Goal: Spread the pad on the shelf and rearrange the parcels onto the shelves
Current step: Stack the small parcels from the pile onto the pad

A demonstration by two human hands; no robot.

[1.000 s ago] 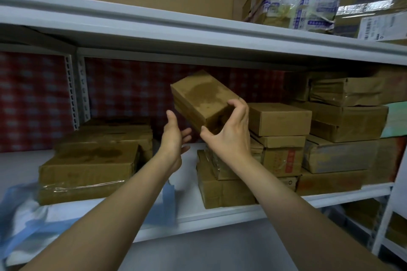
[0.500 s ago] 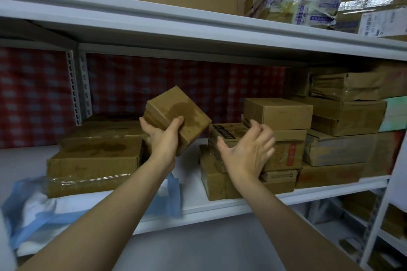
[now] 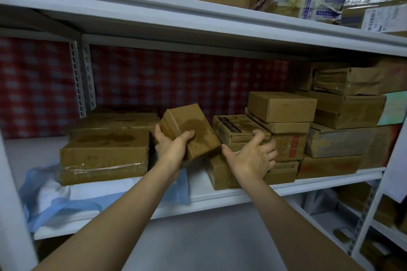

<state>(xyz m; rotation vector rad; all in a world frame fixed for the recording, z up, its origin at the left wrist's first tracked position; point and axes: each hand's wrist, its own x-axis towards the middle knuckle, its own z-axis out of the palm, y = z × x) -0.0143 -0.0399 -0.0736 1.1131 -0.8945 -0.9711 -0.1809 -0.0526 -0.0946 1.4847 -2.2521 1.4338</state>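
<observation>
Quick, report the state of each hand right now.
Left hand: gripping the stained parcel.
Right hand: fingers curled over the black-labelled parcel on the stack.

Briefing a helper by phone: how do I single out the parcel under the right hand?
On the middle shelf, find the right-hand stack. The black-strip parcel lies at its left edge, gripped by the right hand; only it bears a black strip on top.

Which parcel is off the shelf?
The small stained parcel, tilted in the left hand. The rest sit on the shelf, including the black-labelled parcel the right hand grips.
</observation>
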